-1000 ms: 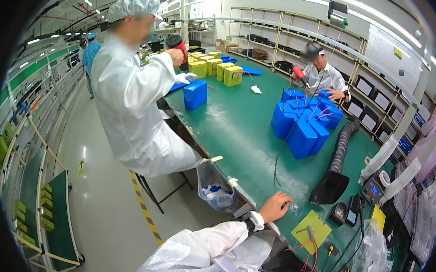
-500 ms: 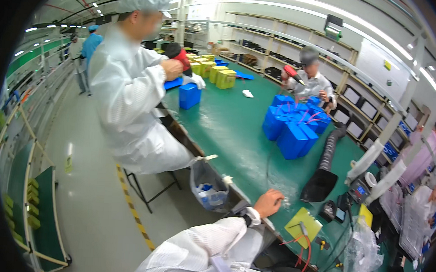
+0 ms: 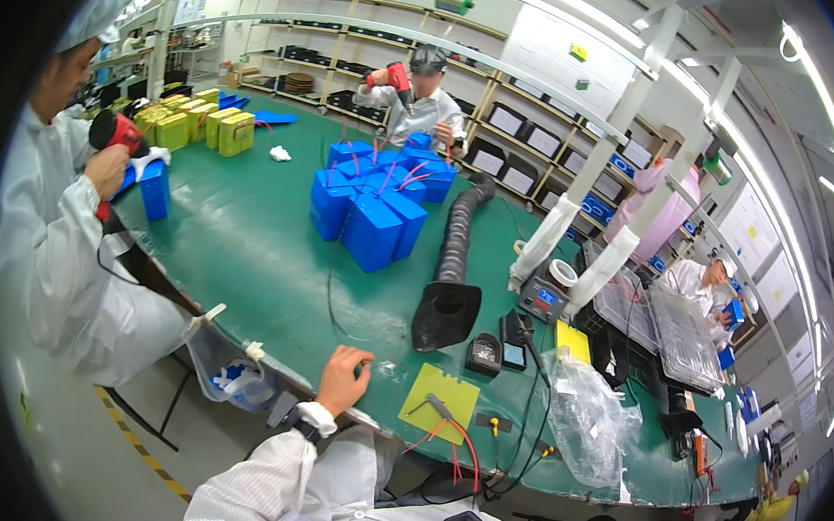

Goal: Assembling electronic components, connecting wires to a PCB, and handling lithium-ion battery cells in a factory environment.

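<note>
Green flat-topped worktable (image 3: 274, 286), one, curving away before me. Co-workers in white coats at it, two in view along the left and far sides, each raising one red-and-black heat gun (image 3: 117, 136). Black ribbed flexible hose (image 3: 456, 230) with flared hood, one, lying on the tabletop. Upright blue rectangular blocks (image 3: 371, 230), one crowded cluster beside the hose, overlapping too much to count; red wires rise from their tops. Crumpled clear plastic bag (image 3: 588, 425), one, toward the right. Yellow-green rectangular blocks (image 3: 237, 133), two at the front, more behind them, overlapping. Separate blue rectangular block (image 3: 156, 192), one, before the left co-worker. Grey box-shaped control unit (image 3: 542, 298) with lit display, one; white tape roll (image 3: 562, 273), one, at its top. Yellow-green flat square sheet (image 3: 440, 403), one, lying near the table edge, just right of my hand. My left hand (image 3: 343, 384), one, resting on the edge, fingers loosely curled; whether they hold anything I cannot tell, nor how my right hand's fingers stand. Small grey-bodied piece with red wires (image 3: 440, 408), one, lying across the sheet. White crumpled wad (image 3: 279, 153), one, beyond the cluster.
</note>
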A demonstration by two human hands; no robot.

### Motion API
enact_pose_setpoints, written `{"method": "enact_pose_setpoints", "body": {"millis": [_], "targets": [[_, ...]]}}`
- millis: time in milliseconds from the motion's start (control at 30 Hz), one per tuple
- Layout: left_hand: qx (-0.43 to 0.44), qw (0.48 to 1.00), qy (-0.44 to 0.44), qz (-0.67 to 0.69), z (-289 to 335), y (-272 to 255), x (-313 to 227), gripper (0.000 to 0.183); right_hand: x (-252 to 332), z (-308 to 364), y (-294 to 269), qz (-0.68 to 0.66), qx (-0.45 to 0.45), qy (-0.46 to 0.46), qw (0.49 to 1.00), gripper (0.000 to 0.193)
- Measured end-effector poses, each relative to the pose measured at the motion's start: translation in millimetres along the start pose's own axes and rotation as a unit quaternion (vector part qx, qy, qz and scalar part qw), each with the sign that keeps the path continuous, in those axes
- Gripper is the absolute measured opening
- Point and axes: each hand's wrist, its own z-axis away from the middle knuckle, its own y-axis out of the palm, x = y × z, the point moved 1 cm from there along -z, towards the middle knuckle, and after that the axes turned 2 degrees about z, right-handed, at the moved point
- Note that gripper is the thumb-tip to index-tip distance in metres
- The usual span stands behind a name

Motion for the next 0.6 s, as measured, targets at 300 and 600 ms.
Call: {"method": "enact_pose_setpoints", "body": {"millis": [300,600], "targets": [[0.046,0.998,-0.040,-0.030,-3.0,-1.4,-8.7,0.014,41.2,7.8,-44.0,0.017,-0.065,-0.034,0.997,0.057],[0.080,0.994,-0.056,-0.057,-12.4,-0.1,-19.3,0.016,71.0,17.5,-74.0,0.004,-0.094,-0.067,0.993,0.057]]}}
